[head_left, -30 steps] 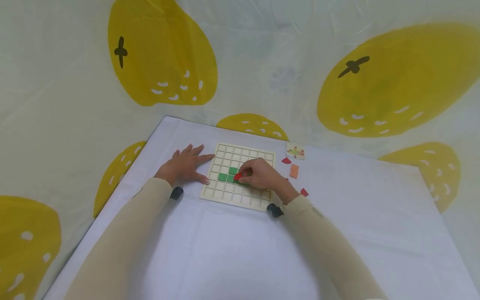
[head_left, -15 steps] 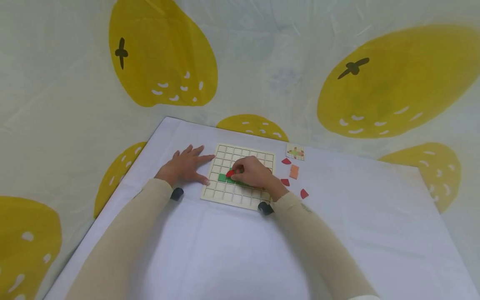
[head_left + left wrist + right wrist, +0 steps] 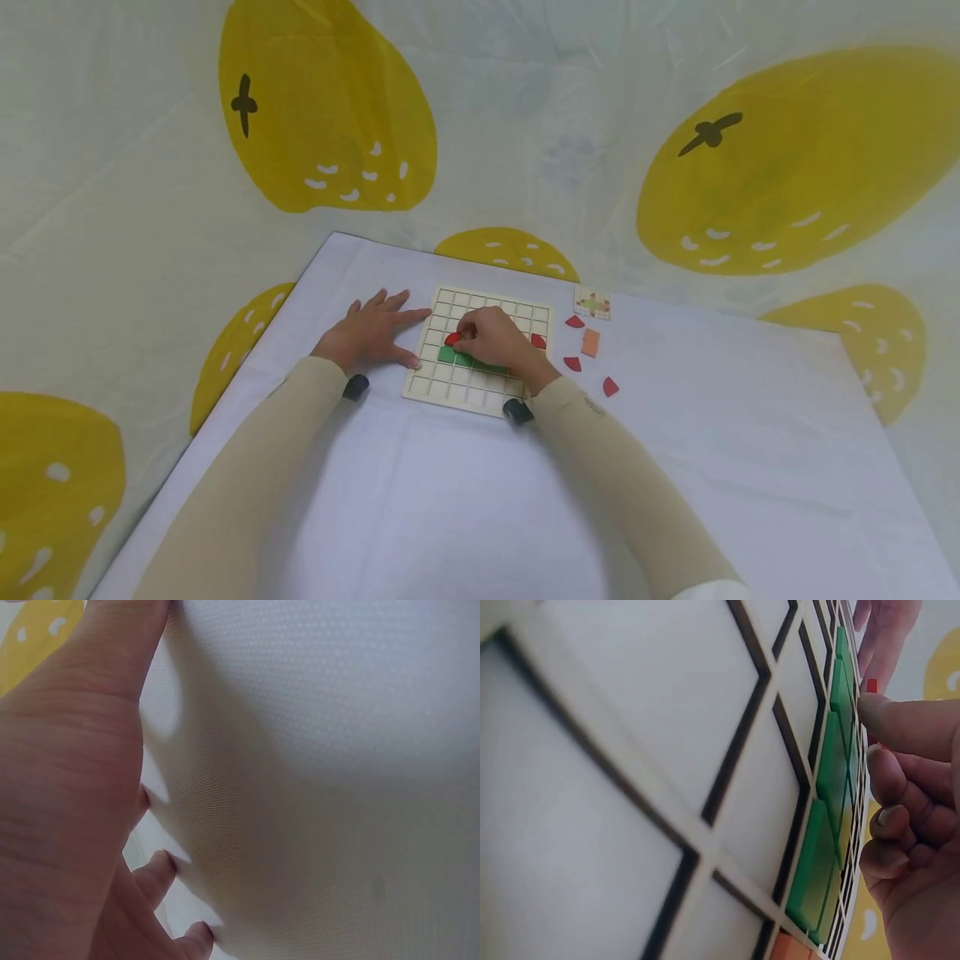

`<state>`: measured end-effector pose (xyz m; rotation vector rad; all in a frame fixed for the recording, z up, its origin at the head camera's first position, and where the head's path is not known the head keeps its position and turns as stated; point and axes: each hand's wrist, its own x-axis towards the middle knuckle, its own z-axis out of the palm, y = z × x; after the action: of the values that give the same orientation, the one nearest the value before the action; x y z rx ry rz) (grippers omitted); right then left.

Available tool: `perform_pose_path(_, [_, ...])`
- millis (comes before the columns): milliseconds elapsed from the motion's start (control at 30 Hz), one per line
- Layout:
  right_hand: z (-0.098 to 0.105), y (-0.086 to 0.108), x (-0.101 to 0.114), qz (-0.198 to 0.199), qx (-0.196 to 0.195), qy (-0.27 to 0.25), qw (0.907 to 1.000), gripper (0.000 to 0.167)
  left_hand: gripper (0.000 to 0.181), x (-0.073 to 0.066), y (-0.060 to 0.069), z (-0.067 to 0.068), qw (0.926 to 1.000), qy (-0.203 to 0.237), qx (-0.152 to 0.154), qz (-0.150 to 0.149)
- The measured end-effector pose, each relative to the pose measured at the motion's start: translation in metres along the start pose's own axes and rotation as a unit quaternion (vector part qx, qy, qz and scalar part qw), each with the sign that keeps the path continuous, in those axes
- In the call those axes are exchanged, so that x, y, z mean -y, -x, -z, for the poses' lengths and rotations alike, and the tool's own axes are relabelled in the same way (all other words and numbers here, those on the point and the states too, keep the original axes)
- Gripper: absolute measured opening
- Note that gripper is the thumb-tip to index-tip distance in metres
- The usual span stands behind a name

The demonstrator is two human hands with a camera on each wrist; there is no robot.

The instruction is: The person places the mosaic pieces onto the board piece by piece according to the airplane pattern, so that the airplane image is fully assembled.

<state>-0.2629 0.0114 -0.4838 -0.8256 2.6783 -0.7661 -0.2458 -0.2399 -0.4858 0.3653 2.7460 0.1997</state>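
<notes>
My right hand (image 3: 495,337) pinches a red quarter-circle tile (image 3: 452,339) between thumb and fingertips, over the left part of a wooden grid board (image 3: 457,392). In the right wrist view a thin red edge of that tile (image 3: 872,686) shows at the fingertips. Just below the hand, a row of green square tiles (image 3: 447,354) sits in the board's cells; the hand hides part of them. Fingers spread, my left hand (image 3: 367,333) rests on the white table beside the board's left edge, with thumb and a finger reaching its rim.
Another red quarter-circle tile (image 3: 538,341) lies at the board's right side. Loose red tiles (image 3: 572,364) and orange square tiles (image 3: 590,342) lie right of the board, below a pattern card (image 3: 592,302). A fruit-printed curtain (image 3: 525,125) hangs behind the table.
My right hand has carried the red tile left and slightly away across the board, over the upper green tile. A red tile at the board's right has come into view. My left hand stays put.
</notes>
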Motion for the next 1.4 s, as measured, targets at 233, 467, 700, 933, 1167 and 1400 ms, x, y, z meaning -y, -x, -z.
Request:
perform_pose_path(233, [-0.005, -0.003, 0.000, -0.010, -0.006, -0.006, 0.9999, 0.025, 0.103, 0.001, -0.001, -0.002, 1.0000, 0.004, -0.003, -0.002])
perform_pose_path(467, [-0.007, -0.004, 0.003, -0.012, -0.010, 0.008, 0.9998, 0.026, 0.103, 0.000, 0.000, -0.002, 1.0000, 0.005, -0.001, 0.000])
perform_pose_path(700, [-0.007, -0.003, 0.004, -0.018, -0.009, 0.008, 0.9998, 0.025, 0.102, -0.002, 0.000, 0.000, 1.0000, 0.002, 0.002, 0.005])
perform_pose_path(933, [-0.007, 0.000, 0.004, -0.027, -0.005, -0.012, 0.9995, 0.024, 0.103, -0.002, 0.002, 0.000, 1.0000, -0.001, 0.003, 0.002])
perform_pose_path(1167, [-0.006, 0.008, 0.001, -0.030, -0.012, -0.012, 0.9994, 0.024, 0.102, -0.003, 0.004, -0.002, 1.0000, -0.002, 0.004, -0.004])
perform_pose_path(1400, [0.020, 0.029, -0.019, -0.041, -0.017, -0.048, 0.9978, 0.020, 0.101, -0.005, 0.007, 0.002, 1.0000, -0.004, -0.001, 0.003])
